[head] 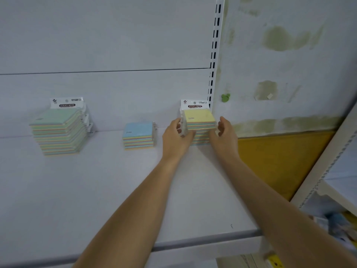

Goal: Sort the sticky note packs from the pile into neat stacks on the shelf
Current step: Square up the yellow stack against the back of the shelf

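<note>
Three stacks sit on the shelf (116,180): a tall green stack (58,128) at the left, a small blue stack (138,132) in the middle, and a yellow stack (200,118) at the right by the back wall. The left hand (174,135) has a pinching grip on the yellow stack's left side. The right hand (225,132) rests on its right side, fingers loose. The pile is out of sight, so I cannot tell what is left.

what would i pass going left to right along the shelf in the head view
green-topped stack → blue-topped stack → left hand → yellow-topped stack → right hand → yellow wall panel
</note>
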`<state>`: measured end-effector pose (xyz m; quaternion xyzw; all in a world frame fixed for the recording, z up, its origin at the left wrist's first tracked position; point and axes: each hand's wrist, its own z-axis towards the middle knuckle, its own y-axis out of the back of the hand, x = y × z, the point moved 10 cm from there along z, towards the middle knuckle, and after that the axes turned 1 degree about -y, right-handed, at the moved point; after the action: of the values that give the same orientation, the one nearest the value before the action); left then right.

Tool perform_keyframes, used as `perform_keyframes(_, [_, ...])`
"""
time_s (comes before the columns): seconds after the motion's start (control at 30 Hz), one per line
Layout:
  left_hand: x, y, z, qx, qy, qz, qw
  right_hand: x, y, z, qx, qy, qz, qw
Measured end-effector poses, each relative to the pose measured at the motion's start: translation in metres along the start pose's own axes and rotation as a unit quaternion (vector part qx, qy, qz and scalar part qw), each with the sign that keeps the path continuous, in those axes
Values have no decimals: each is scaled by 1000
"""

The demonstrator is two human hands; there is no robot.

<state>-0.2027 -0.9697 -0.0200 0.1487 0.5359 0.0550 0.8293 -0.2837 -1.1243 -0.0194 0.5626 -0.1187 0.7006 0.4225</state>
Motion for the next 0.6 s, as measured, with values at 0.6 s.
perform_keyframes(0.6, [10, -9, -3, 65, 15, 65, 996, -4, -13, 1, 58, 13, -76, 995])
